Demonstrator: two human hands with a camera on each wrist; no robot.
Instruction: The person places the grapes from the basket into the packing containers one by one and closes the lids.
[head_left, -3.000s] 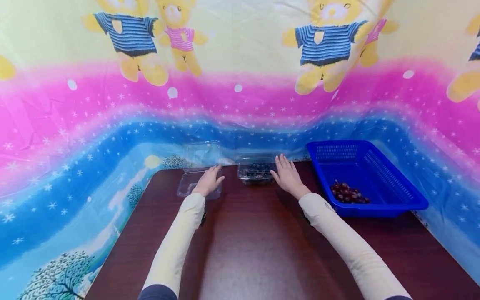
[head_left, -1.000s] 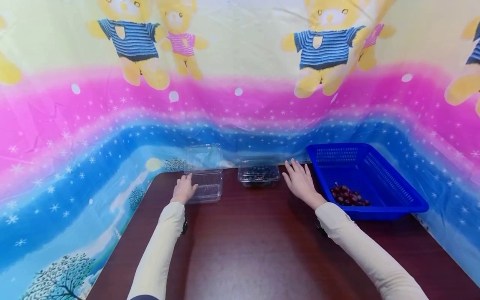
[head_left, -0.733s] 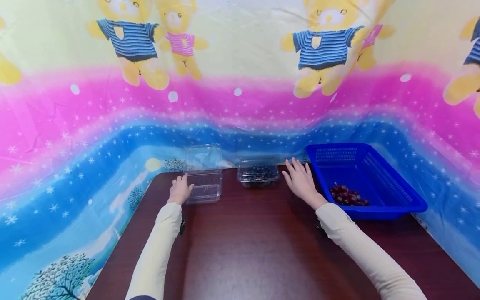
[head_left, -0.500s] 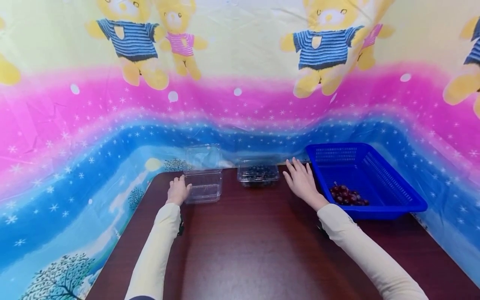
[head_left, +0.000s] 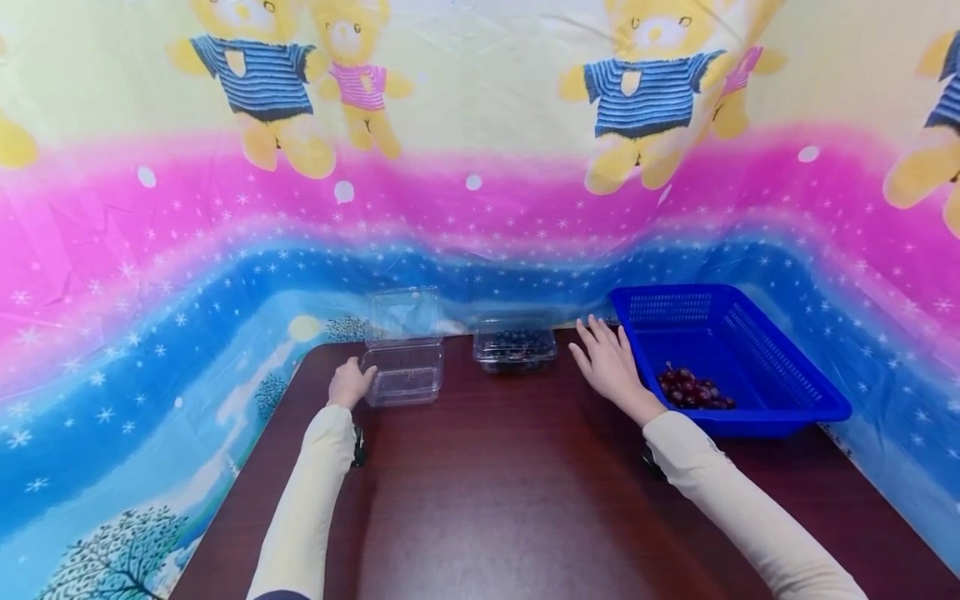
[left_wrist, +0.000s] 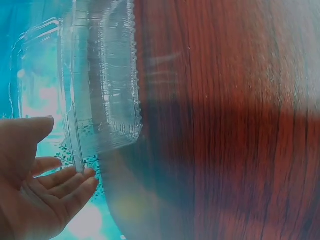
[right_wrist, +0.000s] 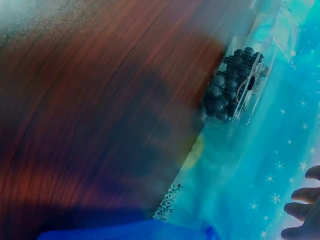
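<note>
An empty clear plastic clamshell box [head_left: 405, 377] stands on the table with its lid raised behind it. At its left side is my left hand [head_left: 350, 384]. In the left wrist view this hand's fingertips [left_wrist: 89, 176] overlap the box's hinge edge, the thumb apart and nothing gripped. A second clamshell box [head_left: 516, 346], lid down, holds dark round fruit, seen closer in the right wrist view [right_wrist: 232, 85]. Between that box and a blue plastic basket [head_left: 757, 419], my right hand [head_left: 611, 368] holds nothing, fingers spread. Red grapes [head_left: 696, 389] lie in the basket's near left corner.
The dark wood table [head_left: 480, 492] carries both boxes along its far edge and the basket at the right. A printed cloth [head_left: 472, 242] with bears and snowflakes hangs directly behind and at both sides.
My left hand has moved left off the empty box to beside its left side. My right hand has drawn right, away from the filled box to near the basket.
</note>
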